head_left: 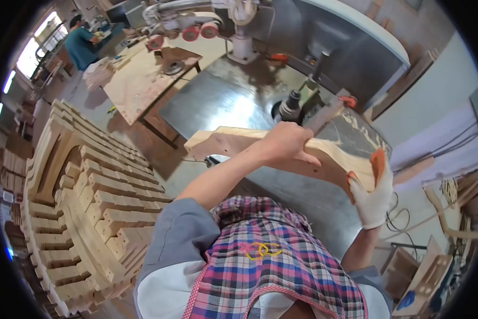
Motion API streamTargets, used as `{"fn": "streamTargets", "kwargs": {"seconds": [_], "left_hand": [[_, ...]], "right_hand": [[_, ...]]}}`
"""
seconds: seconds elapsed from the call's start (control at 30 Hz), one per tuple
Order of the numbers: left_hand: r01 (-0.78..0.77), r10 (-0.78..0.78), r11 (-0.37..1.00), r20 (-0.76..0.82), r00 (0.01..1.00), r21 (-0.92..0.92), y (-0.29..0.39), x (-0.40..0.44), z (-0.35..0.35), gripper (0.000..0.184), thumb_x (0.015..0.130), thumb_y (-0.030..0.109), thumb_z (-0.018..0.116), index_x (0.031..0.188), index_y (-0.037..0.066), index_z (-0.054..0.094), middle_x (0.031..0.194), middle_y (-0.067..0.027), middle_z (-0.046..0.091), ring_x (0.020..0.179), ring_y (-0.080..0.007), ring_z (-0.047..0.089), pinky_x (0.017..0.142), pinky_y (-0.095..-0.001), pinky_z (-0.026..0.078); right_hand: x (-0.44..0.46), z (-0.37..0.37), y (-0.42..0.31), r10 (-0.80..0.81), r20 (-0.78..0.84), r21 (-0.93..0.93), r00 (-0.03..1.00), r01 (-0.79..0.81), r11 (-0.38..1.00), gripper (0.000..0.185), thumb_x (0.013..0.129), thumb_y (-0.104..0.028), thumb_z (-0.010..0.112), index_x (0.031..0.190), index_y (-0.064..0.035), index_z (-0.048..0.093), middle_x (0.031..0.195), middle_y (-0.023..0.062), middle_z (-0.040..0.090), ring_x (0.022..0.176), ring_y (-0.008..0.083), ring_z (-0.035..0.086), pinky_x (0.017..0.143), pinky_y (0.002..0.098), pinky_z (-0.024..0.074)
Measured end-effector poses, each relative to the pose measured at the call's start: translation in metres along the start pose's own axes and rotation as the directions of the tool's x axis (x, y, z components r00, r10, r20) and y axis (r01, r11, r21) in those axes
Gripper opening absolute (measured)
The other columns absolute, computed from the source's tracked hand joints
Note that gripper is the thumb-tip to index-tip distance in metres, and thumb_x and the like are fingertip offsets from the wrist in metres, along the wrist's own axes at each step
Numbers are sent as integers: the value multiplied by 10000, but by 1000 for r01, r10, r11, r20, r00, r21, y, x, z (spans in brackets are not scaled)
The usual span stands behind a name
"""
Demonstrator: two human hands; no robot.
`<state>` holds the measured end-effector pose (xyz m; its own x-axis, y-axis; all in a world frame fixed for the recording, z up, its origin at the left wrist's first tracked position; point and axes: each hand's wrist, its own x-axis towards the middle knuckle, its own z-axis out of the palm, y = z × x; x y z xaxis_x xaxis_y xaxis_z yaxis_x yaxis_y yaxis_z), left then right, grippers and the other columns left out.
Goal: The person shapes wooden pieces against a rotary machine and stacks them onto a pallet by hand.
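A long, curved wooden part [228,142] with pale edges and small holes in its near face lies slantwise over a metal machine table [207,109]. My left hand [288,142], bare, is closed over its middle, thumb on the near side. My right hand [373,199], in a white glove with orange fingertips, grips the part's right end. Just beyond my left hand rises a dark upright spindle [290,106]; whether the wood touches it I cannot tell. The palm side of my left hand is hidden.
Stacked shaped wooden parts [98,207] fill the left side. A wooden worktable [143,87] stands beyond, below a machine arm with red round ends [191,33]. A person in a teal top [81,47] works far back left. Cables [401,218] hang at right.
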<state>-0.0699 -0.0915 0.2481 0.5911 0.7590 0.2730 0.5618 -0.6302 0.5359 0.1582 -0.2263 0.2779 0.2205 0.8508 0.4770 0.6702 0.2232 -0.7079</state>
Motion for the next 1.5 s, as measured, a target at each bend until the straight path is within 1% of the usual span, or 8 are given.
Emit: {"fn": "streamTargets", "kwargs": {"seconds": [0.4,0.53,0.67,0.8,0.87,1.17,1.27,1.5], "left_hand": [[-108,163,986,581,797,-127,5,22,182,554,607,555,755,648,33,574,606,-108,560,603,-309,530,591,-378,445],[-237,241,969,47,969,-71,-36,0,237,413,709,455,719,706,59,602,734,-89,595,708,-288,575,657,-374,464],[114,-121,992,181,976,49,-58,-57,175,394,826,417,619,719,38,621,762,-91,595,704,-277,573,668,-376,469],[771,-731,634,272,626,-69,-125,-121,132,540,884,488,538,686,-10,606,585,-112,588,469,-257,534,490,-355,454],[888,-812,-5,520,265,-460,-145,-128,117,514,907,467,512,698,7,604,599,-90,592,447,-185,526,419,-284,423],[782,-833,-143,500,236,-607,-138,-87,169,482,919,453,497,818,-8,594,609,-62,586,430,-144,516,364,-236,386],[790,-806,-172,545,231,-589,-125,-59,185,476,930,444,479,871,-16,582,615,-64,584,423,-144,508,353,-251,382],[785,-761,-178,589,272,-593,-103,2,227,457,947,433,463,871,-5,572,634,-70,579,437,-162,511,361,-260,394]], "right_hand": [[-133,-24,153,651,39,-161,758,-638,753,670,690,-112,758,1276,33,469,1201,167,549,930,222,587,777,271,486],[-144,1,226,787,143,24,600,-797,603,531,715,-121,748,1183,34,550,1081,169,607,824,197,598,689,271,489],[-133,11,218,882,144,51,449,-893,447,426,725,-118,753,1095,31,605,996,148,636,781,181,603,673,266,482],[-132,24,214,860,-51,-40,508,-861,506,339,772,-219,721,997,23,646,848,115,635,650,166,570,568,257,448],[-132,25,213,749,-226,-189,623,-782,594,356,816,-322,688,927,16,669,728,89,624,532,156,536,468,250,416],[-148,-9,274,910,-66,-510,410,-797,322,695,852,-661,430,782,4,616,575,118,536,423,227,497,384,332,377],[-105,-24,276,939,-34,-568,344,-780,265,735,889,-644,328,1076,-2,633,871,224,653,702,402,606,632,447,478],[-41,-60,325,965,-34,-387,260,-894,227,653,859,-626,458,852,10,606,635,154,574,432,270,533,385,382,410]]}}
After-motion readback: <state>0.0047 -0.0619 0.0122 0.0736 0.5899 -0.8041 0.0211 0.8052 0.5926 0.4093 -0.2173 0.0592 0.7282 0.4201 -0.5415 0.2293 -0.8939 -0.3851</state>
